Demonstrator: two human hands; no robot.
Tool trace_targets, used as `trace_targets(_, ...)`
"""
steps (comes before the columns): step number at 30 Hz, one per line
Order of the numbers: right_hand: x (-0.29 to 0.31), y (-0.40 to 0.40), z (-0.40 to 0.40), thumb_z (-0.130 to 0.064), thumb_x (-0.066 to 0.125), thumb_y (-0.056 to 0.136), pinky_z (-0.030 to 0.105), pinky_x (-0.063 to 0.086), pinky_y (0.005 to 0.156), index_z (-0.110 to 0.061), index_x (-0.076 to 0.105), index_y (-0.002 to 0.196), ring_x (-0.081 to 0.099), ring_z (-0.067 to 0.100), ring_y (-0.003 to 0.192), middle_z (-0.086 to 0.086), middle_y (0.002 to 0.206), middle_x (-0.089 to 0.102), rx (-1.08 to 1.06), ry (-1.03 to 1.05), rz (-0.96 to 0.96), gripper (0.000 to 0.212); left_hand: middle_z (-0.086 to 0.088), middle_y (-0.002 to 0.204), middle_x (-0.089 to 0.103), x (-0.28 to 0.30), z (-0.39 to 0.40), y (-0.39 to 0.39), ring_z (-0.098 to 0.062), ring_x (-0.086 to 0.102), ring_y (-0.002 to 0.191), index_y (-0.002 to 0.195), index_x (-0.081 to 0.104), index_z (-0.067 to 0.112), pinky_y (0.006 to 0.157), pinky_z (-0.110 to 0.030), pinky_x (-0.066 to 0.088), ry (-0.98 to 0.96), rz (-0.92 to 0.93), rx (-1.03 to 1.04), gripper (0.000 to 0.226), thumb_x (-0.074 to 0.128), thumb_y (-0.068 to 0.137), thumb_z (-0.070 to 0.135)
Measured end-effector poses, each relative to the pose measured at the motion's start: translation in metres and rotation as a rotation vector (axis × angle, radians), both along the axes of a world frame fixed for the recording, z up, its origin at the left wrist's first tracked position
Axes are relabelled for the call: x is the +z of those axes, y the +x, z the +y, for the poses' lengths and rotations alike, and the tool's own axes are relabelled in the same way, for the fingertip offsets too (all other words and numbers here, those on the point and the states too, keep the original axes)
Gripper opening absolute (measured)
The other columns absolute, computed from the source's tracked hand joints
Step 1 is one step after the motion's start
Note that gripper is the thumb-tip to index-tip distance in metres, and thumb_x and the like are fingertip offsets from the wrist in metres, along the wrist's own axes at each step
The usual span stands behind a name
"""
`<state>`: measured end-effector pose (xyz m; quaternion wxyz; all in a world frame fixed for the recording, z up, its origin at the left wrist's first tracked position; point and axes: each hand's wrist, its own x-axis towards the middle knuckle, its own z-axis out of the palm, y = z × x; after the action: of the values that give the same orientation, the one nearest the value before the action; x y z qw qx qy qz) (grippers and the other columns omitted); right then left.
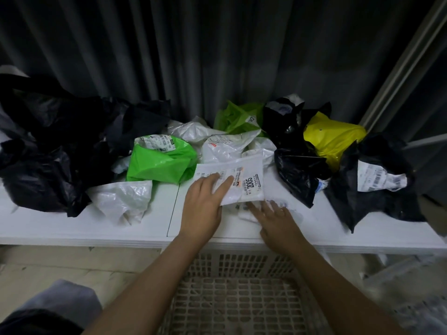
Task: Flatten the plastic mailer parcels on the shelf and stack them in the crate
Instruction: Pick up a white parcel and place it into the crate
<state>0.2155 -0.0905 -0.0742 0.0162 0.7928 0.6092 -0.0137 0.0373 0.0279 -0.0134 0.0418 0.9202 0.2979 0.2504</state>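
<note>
Mailers are lying heaped along the white shelf (60,228), and a person is working on one of them at its front edge, near the middle. Their left hand (203,206) is lying flat with straight fingers on the white mailer (244,182), pressing its labelled face down. The right hand (275,221) is lying just beside it with fingers spread, resting on the crumpled lower part of the same mailer; it is blurred, so I cannot tell whether it is gripping anything.

Just behind the hands, a bright green mailer (162,163) is sitting to the left and more white ones are bunching toward the back edge. Black mailers (48,146) are piling up at the left end. A yellow mailer (336,139) and more black ones are crowding the right end. Below the front edge, between the forearms, the slatted crate (242,298) is standing.
</note>
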Motion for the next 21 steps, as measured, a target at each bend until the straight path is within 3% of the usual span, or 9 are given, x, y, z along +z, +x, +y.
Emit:
trace_targets(3, -0.013, 0.014, -0.009, 0.002, 0.081, 0.048, 0.052, 0.049, 0.091, -0.010, 0.046, 0.138, 0.059, 0.032, 0.117, 0.015, 0.130, 0.059, 0.171, 0.100, -0.047, 0.097, -0.013, 0.122, 0.057, -0.003, -0.007, 0.010, -0.030, 0.046, 0.105, 0.132, 0.057, 0.021, 0.086, -0.039, 0.043, 0.027, -0.014, 0.001, 0.068, 0.033, 0.069, 0.009)
trace_targets(5, -0.014, 0.017, -0.014, 0.000, 0.082, 0.055, 0.047, 0.053, 0.089, -0.011, 0.058, 0.130, 0.061, 0.032, 0.112, 0.014, 0.126, 0.062, 0.222, 0.242, -0.055, 0.079, -0.011, 0.122, 0.057, -0.010, -0.013, 0.018, -0.030, 0.048, 0.104, 0.131, 0.054, 0.024, 0.083, -0.038, 0.042, 0.034, 0.044, -0.030, 0.069, 0.035, 0.067, 0.011)
trace_targets(7, -0.017, 0.012, -0.017, -0.011, 0.075, 0.069, 0.046, 0.053, 0.081, -0.020, 0.060, 0.126, 0.054, 0.036, 0.106, 0.016, 0.120, 0.063, 0.103, 0.350, 0.003, 0.060, -0.010, 0.123, 0.058, -0.018, -0.019, 0.026, -0.030, 0.052, 0.103, 0.130, 0.052, 0.025, 0.082, -0.038, 0.042, 0.025, 0.117, -0.083, 0.066, 0.037, 0.067, 0.012)
trace_targets(10, -0.027, 0.003, -0.025, -0.031, 0.054, 0.079, 0.039, 0.036, 0.089, -0.024, 0.065, 0.121, 0.039, 0.029, 0.106, 0.014, 0.124, 0.061, -0.082, 0.403, 0.094, 0.044, -0.011, 0.126, 0.060, -0.030, -0.023, 0.042, -0.032, 0.057, 0.108, 0.127, 0.057, 0.020, 0.085, -0.038, 0.046, -0.013, 0.239, -0.175, 0.059, 0.037, 0.071, 0.014)
trace_targets(12, -0.026, 0.000, -0.028, -0.033, 0.056, 0.082, 0.033, 0.029, 0.099, -0.017, 0.059, 0.129, 0.038, 0.026, 0.118, 0.008, 0.131, 0.053, -0.166, 0.458, 0.382, 0.050, -0.013, 0.140, 0.050, -0.038, -0.026, 0.052, -0.033, 0.050, 0.125, 0.136, 0.051, 0.018, 0.099, -0.045, 0.041, -0.067, 0.325, -0.206, 0.058, 0.035, 0.080, 0.016)
trace_targets(13, -0.022, 0.000, -0.031, -0.025, 0.061, 0.082, 0.033, 0.032, 0.103, -0.015, 0.056, 0.130, 0.041, 0.023, 0.119, 0.003, 0.129, 0.051, -0.225, 0.495, 0.569, 0.050, -0.011, 0.151, 0.036, -0.042, -0.027, 0.055, -0.032, 0.036, 0.137, 0.145, 0.039, 0.020, 0.108, -0.048, 0.030, -0.113, 0.373, -0.198, 0.057, 0.035, 0.088, 0.020)
trace_targets(16, -0.002, 0.000, -0.038, 0.007, 0.053, 0.083, 0.029, 0.047, 0.091, -0.027, 0.055, 0.110, 0.056, 0.017, 0.105, -0.008, 0.110, 0.059, -0.413, 0.727, 0.938, 0.043, 0.001, 0.161, 0.007, -0.053, -0.026, 0.059, -0.023, 0.004, 0.147, 0.152, 0.014, 0.031, 0.116, -0.054, 0.007, -0.211, 0.460, -0.135, 0.056, 0.033, 0.099, 0.038)
trace_targets(19, 0.014, 0.005, -0.036, -0.002, 0.049, 0.088, 0.029, 0.044, 0.083, -0.022, 0.053, 0.098, 0.055, 0.024, 0.103, -0.003, 0.102, 0.057, -0.516, 1.011, 0.793, 0.023, 0.003, 0.161, 0.006, -0.058, -0.024, 0.063, -0.023, 0.002, 0.147, 0.151, 0.013, 0.035, 0.115, -0.058, 0.004, -0.184, 0.483, -0.135, 0.061, 0.031, 0.096, 0.055)
trace_targets(21, 0.018, 0.010, -0.024, -0.026, 0.047, 0.090, 0.036, 0.039, 0.098, -0.017, 0.059, 0.110, 0.046, 0.024, 0.117, 0.005, 0.122, 0.054, -0.430, 0.897, 0.548, 0.026, 0.004, 0.161, 0.005, -0.059, -0.023, 0.065, -0.022, 0.001, 0.147, 0.151, 0.011, 0.039, 0.114, -0.060, 0.000, -0.179, 0.523, -0.135, 0.074, 0.025, 0.087, 0.074)
